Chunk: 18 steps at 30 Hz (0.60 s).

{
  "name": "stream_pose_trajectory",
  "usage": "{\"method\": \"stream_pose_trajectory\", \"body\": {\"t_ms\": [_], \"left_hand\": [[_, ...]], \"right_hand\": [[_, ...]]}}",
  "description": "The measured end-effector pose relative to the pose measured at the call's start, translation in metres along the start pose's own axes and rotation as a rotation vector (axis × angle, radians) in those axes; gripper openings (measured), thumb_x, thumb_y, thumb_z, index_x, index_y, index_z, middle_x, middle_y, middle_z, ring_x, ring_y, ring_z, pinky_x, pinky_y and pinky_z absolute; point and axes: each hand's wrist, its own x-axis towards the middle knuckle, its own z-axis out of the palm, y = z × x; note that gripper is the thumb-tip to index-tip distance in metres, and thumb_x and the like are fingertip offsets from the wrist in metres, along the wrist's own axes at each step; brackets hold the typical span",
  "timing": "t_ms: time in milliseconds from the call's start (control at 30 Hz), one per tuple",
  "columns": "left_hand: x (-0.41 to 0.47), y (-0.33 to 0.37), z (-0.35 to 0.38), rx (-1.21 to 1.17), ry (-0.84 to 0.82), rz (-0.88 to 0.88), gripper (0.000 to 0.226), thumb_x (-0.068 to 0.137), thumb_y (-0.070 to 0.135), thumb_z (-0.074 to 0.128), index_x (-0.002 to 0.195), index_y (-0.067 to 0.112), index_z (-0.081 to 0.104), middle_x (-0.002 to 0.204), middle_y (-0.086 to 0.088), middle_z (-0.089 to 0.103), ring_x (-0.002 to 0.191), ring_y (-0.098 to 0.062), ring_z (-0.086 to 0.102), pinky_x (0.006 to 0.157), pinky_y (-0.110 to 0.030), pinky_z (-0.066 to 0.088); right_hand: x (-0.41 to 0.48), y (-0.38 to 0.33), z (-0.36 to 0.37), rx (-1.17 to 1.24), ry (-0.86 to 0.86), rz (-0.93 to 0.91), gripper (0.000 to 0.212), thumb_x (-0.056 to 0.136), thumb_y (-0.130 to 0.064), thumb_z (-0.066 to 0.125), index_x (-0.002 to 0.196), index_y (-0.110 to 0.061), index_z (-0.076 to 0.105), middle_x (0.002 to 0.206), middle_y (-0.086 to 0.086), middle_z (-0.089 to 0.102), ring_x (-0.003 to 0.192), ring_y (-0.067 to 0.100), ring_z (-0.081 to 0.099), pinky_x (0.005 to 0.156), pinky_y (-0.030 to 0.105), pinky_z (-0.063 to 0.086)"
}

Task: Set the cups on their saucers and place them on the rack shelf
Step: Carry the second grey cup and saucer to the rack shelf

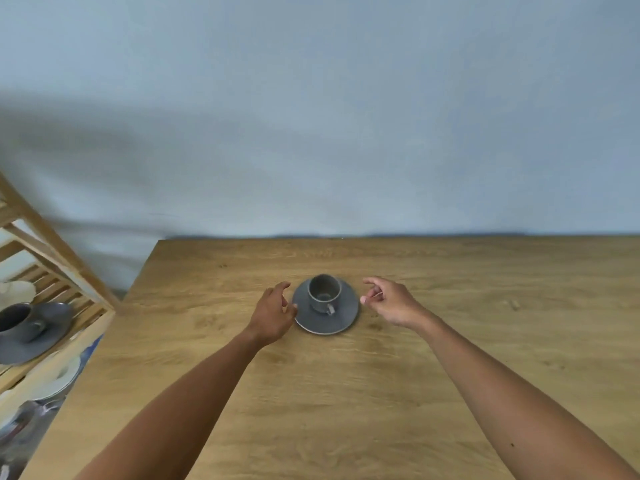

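Observation:
A grey cup (324, 292) stands upright on a grey saucer (341, 318) in the middle of the wooden table (346, 393), its handle toward me. My left hand (273, 311) is at the saucer's left rim, fingers spread, thumb touching or almost touching the edge. My right hand (388, 301) hovers just right of the saucer, fingers apart and curled, holding nothing. A second grey cup (19, 322) sits on its grey saucer (52, 329) on the wooden rack shelf (86, 306) at the left.
The slatted wooden rack (41, 233) stands off the table's left edge, with pale plates (55, 375) on a lower shelf and a pale dish (17, 292) behind the grey set. A blue-grey wall (346, 116) rises behind the table.

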Motion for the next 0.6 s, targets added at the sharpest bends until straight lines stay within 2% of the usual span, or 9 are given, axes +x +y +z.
{"method": "stream_pose_trajectory", "body": {"t_ms": [100,167,267,333,467,600], "left_hand": [[0.005,-0.011,0.011,-0.032,-0.065,-0.085,0.059,0.09,0.026,0.064,0.143,0.017,0.041,0.114,-0.012,0.059,0.106,-0.024,0.057,0.094,-0.039,0.048],[0.007,-0.014,0.018,-0.019,-0.123,-0.062,0.062,0.087,0.03,0.066,0.142,0.018,0.041,0.126,-0.01,0.057,0.116,-0.026,0.054,0.1,-0.046,0.047],[0.012,-0.013,0.027,-0.027,-0.127,-0.042,0.069,0.084,0.036,0.068,0.144,0.023,0.038,0.133,-0.004,0.053,0.12,-0.024,0.052,0.103,-0.045,0.045],[0.016,-0.012,0.029,-0.044,-0.117,-0.052,0.071,0.082,0.035,0.071,0.144,0.026,0.038,0.132,-0.002,0.053,0.12,-0.023,0.052,0.103,-0.044,0.046],[0.022,-0.012,0.028,-0.137,-0.14,-0.098,0.069,0.079,0.027,0.074,0.14,0.026,0.042,0.131,0.0,0.055,0.119,-0.02,0.054,0.1,-0.044,0.049],[0.021,-0.016,0.022,-0.26,-0.125,-0.12,0.066,0.083,0.021,0.072,0.141,0.028,0.042,0.13,0.004,0.056,0.119,-0.017,0.054,0.101,-0.042,0.05]], "right_hand": [[0.008,0.012,0.016,0.001,-0.012,0.015,0.055,0.094,-0.028,0.065,0.144,-0.018,0.047,0.102,-0.003,0.066,0.093,0.011,0.062,0.079,0.022,0.045],[0.012,0.015,0.025,-0.002,-0.008,0.008,0.056,0.093,-0.029,0.066,0.144,-0.017,0.046,0.096,-0.004,0.067,0.087,0.01,0.063,0.075,0.021,0.046],[0.021,0.016,0.04,0.007,0.025,-0.004,0.056,0.089,-0.028,0.071,0.14,-0.017,0.05,0.087,-0.006,0.065,0.082,0.012,0.062,0.072,0.024,0.047],[0.026,0.016,0.047,0.04,0.058,-0.008,0.058,0.086,-0.025,0.076,0.138,-0.018,0.053,0.083,-0.013,0.06,0.078,0.008,0.059,0.066,0.018,0.045],[0.032,0.017,0.051,0.181,0.067,0.057,0.059,0.082,-0.017,0.08,0.135,-0.023,0.055,0.088,0.001,0.065,0.066,0.014,0.064,0.048,0.024,0.053],[0.035,0.012,0.054,0.295,0.068,0.085,0.064,0.08,-0.011,0.081,0.136,-0.021,0.054,0.091,0.005,0.065,0.064,0.016,0.063,0.052,0.03,0.057]]}}
